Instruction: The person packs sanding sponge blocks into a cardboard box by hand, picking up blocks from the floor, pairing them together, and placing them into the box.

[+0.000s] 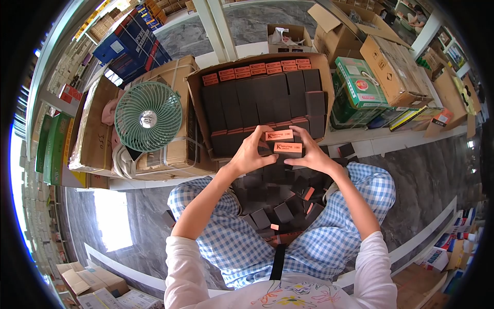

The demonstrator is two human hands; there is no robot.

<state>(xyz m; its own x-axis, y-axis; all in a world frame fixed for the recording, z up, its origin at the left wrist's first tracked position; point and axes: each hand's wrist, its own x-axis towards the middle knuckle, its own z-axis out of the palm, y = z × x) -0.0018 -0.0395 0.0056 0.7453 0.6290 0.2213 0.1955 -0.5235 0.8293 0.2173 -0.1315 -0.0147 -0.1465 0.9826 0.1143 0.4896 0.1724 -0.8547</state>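
Observation:
Between my two hands are two small black boxes with orange printed ends, one label just above the other. My left hand grips them from the left side, thumb and fingers curved around. From the right, my right hand closes on the same pair. Just beyond my hands stands an open cardboard carton with rows of similar black boxes, several with orange ends facing up. More loose black boxes lie scattered on the floor between my legs.
A green fan sits on a large carton at the left. To the right stand a green box and a brown carton. Another open box is behind. A person appears at the far upper right.

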